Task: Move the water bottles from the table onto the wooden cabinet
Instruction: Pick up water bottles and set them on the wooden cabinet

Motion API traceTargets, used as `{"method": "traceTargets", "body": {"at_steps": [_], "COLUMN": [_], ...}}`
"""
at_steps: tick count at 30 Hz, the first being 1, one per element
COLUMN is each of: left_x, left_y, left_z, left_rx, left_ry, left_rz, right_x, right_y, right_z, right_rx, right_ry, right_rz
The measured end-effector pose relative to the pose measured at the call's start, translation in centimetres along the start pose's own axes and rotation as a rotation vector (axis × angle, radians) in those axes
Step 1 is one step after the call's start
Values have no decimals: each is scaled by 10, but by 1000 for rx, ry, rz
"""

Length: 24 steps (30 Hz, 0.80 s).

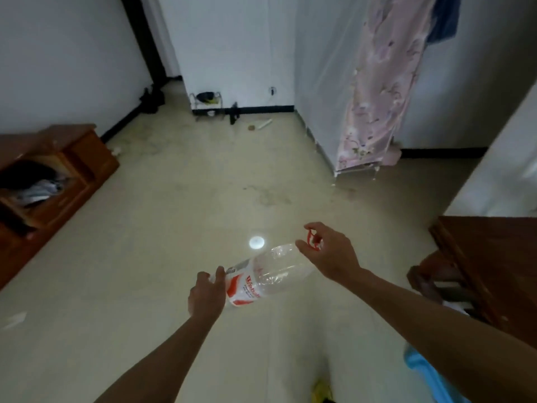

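Left hand point(207, 296), right hand point(327, 253) around tilted bottle point(271, 270)

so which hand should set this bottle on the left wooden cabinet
Left, likely: the left hand grips the clear plastic bottle at its base, on the brown wooden cabinet's side; the right hand only pinches its red cap.

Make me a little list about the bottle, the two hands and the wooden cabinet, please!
bottle: clear, red and white label, held in the air over the floor, tipped nearly on its side
left hand: grips the bottle's bottom end
right hand: fingers curl round the red cap at the top end
wooden cabinet: on the left by the wall, clothes in its open shelf
bottle on cabinet: not yet
also there: pink flowered cloth hanging at the back right
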<state>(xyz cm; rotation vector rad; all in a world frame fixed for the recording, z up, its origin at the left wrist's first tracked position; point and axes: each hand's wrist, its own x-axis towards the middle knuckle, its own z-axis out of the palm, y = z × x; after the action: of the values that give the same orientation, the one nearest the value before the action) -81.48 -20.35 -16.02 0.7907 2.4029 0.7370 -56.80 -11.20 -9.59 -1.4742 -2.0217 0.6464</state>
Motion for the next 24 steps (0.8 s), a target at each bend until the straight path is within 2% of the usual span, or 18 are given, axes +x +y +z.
{"method": "traceTargets", "body": {"at_steps": [9, 15, 24], "left_x": [162, 273, 388], "left_y": [-54, -69, -128], "left_z": [-79, -155, -232], "left_rx": [-111, -198, -264], "left_ry": [201, 406, 512], "left_rz": [-318, -517, -724], "right_x": [180, 306, 386], "right_y": [-110, -220, -349], "right_z": [174, 280, 426], "right_rx": [59, 113, 92], "right_ry": [-264, -442, -649], "right_rz": [-240, -421, -613]}}
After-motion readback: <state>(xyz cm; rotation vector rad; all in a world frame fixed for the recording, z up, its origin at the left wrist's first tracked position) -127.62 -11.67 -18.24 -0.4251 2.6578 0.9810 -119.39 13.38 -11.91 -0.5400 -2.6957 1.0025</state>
